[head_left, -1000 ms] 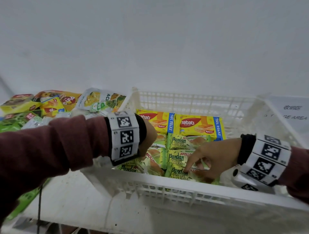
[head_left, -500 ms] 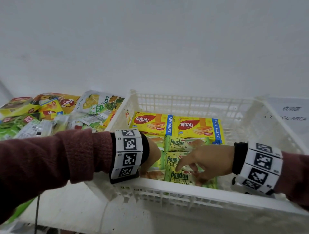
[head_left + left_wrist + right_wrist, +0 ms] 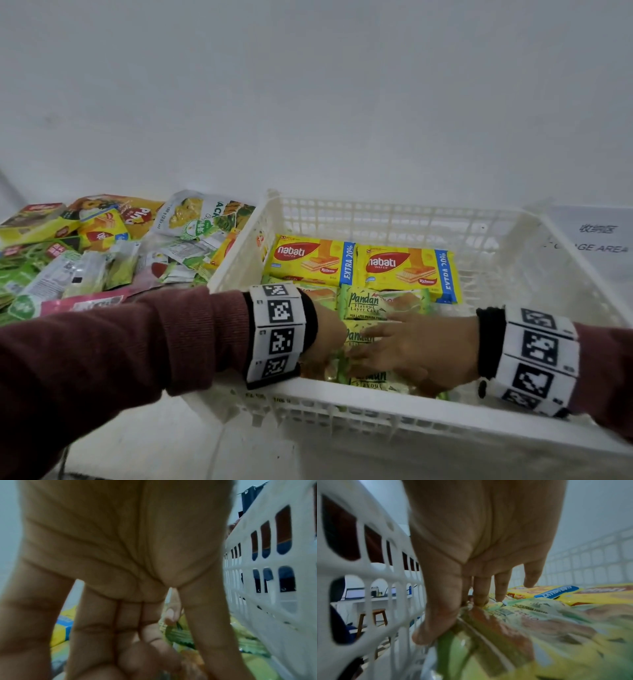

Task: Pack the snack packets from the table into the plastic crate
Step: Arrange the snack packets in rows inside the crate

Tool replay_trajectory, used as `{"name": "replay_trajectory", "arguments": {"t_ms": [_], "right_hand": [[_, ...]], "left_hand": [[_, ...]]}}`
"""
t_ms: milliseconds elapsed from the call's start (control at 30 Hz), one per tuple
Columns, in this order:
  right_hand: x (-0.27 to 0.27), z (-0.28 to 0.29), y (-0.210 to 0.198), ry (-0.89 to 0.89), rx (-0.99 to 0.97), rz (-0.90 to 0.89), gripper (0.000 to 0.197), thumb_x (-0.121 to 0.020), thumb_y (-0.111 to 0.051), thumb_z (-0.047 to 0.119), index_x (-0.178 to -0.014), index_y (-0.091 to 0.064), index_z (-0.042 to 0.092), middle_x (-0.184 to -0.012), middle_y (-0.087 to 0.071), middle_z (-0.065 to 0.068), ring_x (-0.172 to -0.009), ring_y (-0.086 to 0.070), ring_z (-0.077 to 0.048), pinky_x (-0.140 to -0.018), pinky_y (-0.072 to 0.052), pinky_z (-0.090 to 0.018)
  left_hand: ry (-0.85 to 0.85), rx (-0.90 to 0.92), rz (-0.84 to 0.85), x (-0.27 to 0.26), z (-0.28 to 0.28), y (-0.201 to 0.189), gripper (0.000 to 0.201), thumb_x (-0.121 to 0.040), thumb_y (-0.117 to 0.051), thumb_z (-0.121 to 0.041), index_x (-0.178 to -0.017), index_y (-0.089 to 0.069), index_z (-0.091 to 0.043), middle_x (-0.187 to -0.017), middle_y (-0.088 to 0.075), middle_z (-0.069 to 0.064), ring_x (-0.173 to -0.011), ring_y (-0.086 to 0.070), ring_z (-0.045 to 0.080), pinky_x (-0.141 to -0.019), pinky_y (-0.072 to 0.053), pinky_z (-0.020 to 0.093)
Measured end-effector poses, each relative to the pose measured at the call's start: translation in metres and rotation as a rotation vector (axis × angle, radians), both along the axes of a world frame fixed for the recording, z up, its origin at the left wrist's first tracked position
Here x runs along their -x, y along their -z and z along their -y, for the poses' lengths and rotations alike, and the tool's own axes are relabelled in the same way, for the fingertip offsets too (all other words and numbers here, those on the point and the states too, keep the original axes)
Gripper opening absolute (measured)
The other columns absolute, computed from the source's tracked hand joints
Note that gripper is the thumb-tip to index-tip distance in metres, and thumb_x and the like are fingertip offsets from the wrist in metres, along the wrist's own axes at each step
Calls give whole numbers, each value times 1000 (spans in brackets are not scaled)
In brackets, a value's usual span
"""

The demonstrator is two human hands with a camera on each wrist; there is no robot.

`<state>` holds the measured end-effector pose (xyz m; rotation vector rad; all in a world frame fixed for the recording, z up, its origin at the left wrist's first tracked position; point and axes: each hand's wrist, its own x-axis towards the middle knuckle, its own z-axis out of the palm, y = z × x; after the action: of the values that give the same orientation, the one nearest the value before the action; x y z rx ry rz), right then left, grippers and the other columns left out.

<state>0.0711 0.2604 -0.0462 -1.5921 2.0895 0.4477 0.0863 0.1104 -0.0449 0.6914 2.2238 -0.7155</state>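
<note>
With your right hand [image 3: 411, 349] flat on the Pandan packets [image 3: 380, 303] in the crate [image 3: 376, 416] and your left hand [image 3: 120, 561] open beside it, pressing hard could crush them.

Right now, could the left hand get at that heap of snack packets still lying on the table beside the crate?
Probably yes. The left hand is inside the plastic crate, on the Pandan packets, but the crate is open-topped and the heap lies just past its left wall, with nothing above it.
</note>
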Motion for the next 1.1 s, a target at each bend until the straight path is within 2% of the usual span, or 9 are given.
{"name": "replay_trajectory", "arguments": {"t_ms": [167, 367, 500, 567, 700, 900, 1000, 1067, 1100], "right_hand": [[-4, 1, 10, 31, -124, -75, 80, -91, -52, 20, -148, 4, 32, -156, 9, 13, -145, 9, -20, -114, 6, -50], [-6, -2, 19, 12, -125, -139, 82, -92, -50, 23, -146, 11, 32, -155, 17, 12, -145, 9, -23, -114, 7, -50], [6, -4, 3, 180, 71, 128, 85, -89, -57, 17, -147, 5, 31, -156, 2, 14, -144, 3, -12, -117, 1, -40], [17, -6, -5, 315, 210, 245, 91, -86, -63, 33, -144, 6, 35, -153, -1, 17, -137, 0, 0, -114, 0, -30], [25, -6, 5, 498, 52, 146, 101, -74, -53, 64, -140, 21, 43, -153, 27, 1, -141, 22, -19, -114, 8, -46], [7, -1, 32, 498, -56, -105, 92, -93, -37, 2, -130, 39, 37, -133, 48, -3, -139, 27, -29, -113, 11, -49], [5, -3, 39, 501, 31, -222, 110, -93, -46, 17, -100, 59, 48, -114, 67, 0, -140, 16, -33, -112, 1, -57], [2, -3, 41, 518, 24, -187, 135, -66, -76, 30, -125, 45, 43, -133, 56, -5, -137, -26, -37, -102, -28, -58], [4, -3, 42, 507, 8, -184, 137, -63, -77, 26, -125, 44, 44, -136, 52, -4, -138, -25, -33, -103, -27, -56]], "left_hand": [[49, 18, -27, 1, -1, -3, 33, -89, -59, -24, -115, -59, -3, -86, -51, 3, -83, -48, 19, -67, -40, 27], [-21, -53, 22, 8, 5, -5, 32, -88, -61, -22, -113, -61, -2, -72, -49, 0, -83, -46, 17, -47, -28, 17], [-186, -190, -4, 18, 17, -12, 44, -84, -66, -23, -121, -54, -1, -111, -58, 10, -98, -52, 22, -71, -43, 26], [-248, -230, -55, 21, 24, -16, 61, -80, -71, -28, -131, -44, -6, -129, -50, 10, -110, -50, 23, -80, -43, 27], [-352, -165, -153, 27, 41, -12, 101, -70, -77, -40, -146, -15, -17, -147, -22, 11, -133, -33, 32, -100, -39, 45], [-226, -168, -263, 24, 47, 19, 80, -87, -59, -31, -149, -12, -12, -140, -39, 16, -120, -48, 34, -64, -36, 32], [-105, -130, -323, 30, 53, 30, 90, -82, -62, -42, -149, -10, -12, -133, -44, 16, -105, -54, 31, -48, -26, 26], [-124, -146, -299, 30, 54, 28, 84, -84, -61, -38, -149, -13, -12, -135, -43, 13, -101, -51, 25, -48, -28, 23], [-126, -165, -292, 31, 54, 27, 83, -84, -61, -38, -148, -16, -13, -133, -44, 12, -100, -50, 25, -47, -24, 26]]}}
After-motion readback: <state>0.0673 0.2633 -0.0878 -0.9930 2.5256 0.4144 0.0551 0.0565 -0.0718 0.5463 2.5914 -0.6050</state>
